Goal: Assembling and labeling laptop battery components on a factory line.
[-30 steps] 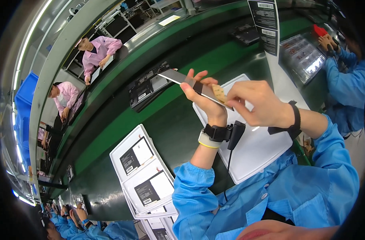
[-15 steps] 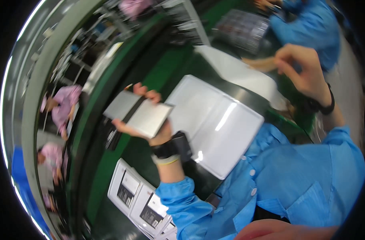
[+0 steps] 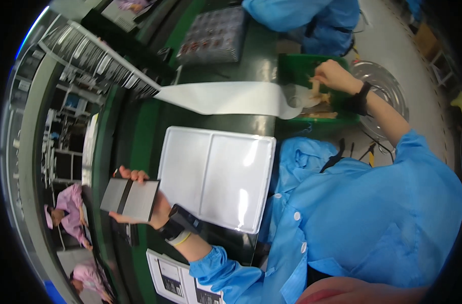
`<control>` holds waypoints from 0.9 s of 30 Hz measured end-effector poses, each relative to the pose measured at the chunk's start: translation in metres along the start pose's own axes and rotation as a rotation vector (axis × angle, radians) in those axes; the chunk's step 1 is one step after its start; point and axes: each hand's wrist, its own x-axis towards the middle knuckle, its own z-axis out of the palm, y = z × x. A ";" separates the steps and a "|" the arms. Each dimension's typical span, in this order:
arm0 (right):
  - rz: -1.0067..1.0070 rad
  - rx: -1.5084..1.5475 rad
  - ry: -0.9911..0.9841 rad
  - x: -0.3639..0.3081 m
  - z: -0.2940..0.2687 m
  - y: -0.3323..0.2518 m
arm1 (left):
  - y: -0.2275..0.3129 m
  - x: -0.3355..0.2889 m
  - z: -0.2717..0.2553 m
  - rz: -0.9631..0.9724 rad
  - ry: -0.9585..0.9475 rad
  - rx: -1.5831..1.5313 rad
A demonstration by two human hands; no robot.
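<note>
My left hand is wrapped round a flat silver rectangular pack with a black band across it, held past the left edge of an open white two-compartment tray. At the upper right my right hand is over a green bin, its fingers pinched together. A tan strip hangs just under those fingertips; whether it touches other tan scraps in the bin I cannot tell.
A long white liner strip runs from a printed label sheet to the bin. Stacked clear trays stand beyond it. Another white tray holds printed black-and-white pieces. A co-worker in blue is at the top; people in pink sit left.
The view has turned. My right hand has moved with the tan strip from beside the white liner strip to above the green bin. My left hand still holds the silver pack.
</note>
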 end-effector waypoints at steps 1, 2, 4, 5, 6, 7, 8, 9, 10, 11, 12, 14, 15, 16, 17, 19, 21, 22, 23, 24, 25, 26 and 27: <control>-0.027 -0.056 0.052 -0.003 0.009 0.015 | -0.004 -0.001 0.009 0.003 0.029 -0.052; 0.037 -0.027 -0.025 0.001 0.016 0.017 | 0.002 -0.001 0.007 0.027 0.026 -0.018; 0.037 -0.075 -0.023 -0.001 0.033 0.019 | 0.010 -0.003 0.003 0.014 0.044 -0.017; 0.070 -0.082 0.007 0.000 0.039 0.021 | 0.011 -0.002 0.000 0.020 -0.017 -0.016; 0.104 -0.089 0.036 0.001 0.045 0.024 | 0.013 -0.001 -0.002 0.023 -0.077 -0.015; 0.156 -0.094 0.004 0.003 0.045 0.025 | 0.014 -0.001 -0.003 0.031 -0.050 -0.016; 0.183 -0.118 -0.020 0.003 0.046 0.032 | 0.017 0.000 -0.004 0.042 -0.037 -0.012; 0.179 -0.140 -0.036 0.002 0.044 0.039 | 0.018 0.000 -0.005 0.056 -0.028 -0.015; 0.173 -0.158 -0.051 0.006 0.041 0.039 | 0.021 0.002 -0.006 0.072 -0.019 -0.014; 0.146 -0.154 0.001 0.007 0.040 0.037 | 0.025 0.002 -0.008 0.079 -0.015 -0.005; 0.122 -0.151 0.054 0.005 0.035 0.038 | 0.029 0.003 -0.009 0.086 -0.004 -0.006; 0.089 -0.133 0.059 0.009 0.014 0.011 | 0.036 0.003 -0.009 0.129 0.047 0.025; 0.010 -0.089 0.098 0.015 0.003 -0.013 | 0.040 -0.001 -0.002 0.157 0.066 0.048; -0.070 -0.047 0.142 0.022 -0.012 -0.041 | 0.046 -0.002 -0.004 0.164 0.073 0.052; -0.128 0.054 0.129 0.029 -0.022 -0.073 | 0.052 -0.003 -0.010 0.190 0.091 0.054; -0.202 0.273 0.065 0.031 -0.038 -0.135 | 0.060 -0.004 -0.010 0.216 0.084 0.067; -0.282 0.458 -0.054 0.030 -0.032 -0.197 | 0.064 -0.005 -0.018 0.223 0.114 0.077; -0.339 0.537 -0.115 0.029 -0.023 -0.220 | 0.066 -0.007 -0.020 0.233 0.138 0.084; -0.405 0.487 -0.144 0.030 -0.009 -0.230 | 0.063 -0.008 -0.019 0.240 0.144 0.084; -0.479 0.447 -0.176 0.031 0.010 -0.236 | 0.062 -0.007 -0.015 0.228 0.117 0.056; -0.493 0.455 -0.185 0.031 0.026 -0.238 | 0.061 -0.006 -0.009 0.214 0.087 0.029; -0.474 0.364 -0.133 0.033 0.044 -0.240 | 0.057 -0.007 0.002 0.263 0.140 0.094; -0.454 0.274 -0.080 0.034 0.055 -0.242 | 0.059 -0.006 0.006 0.259 0.073 0.116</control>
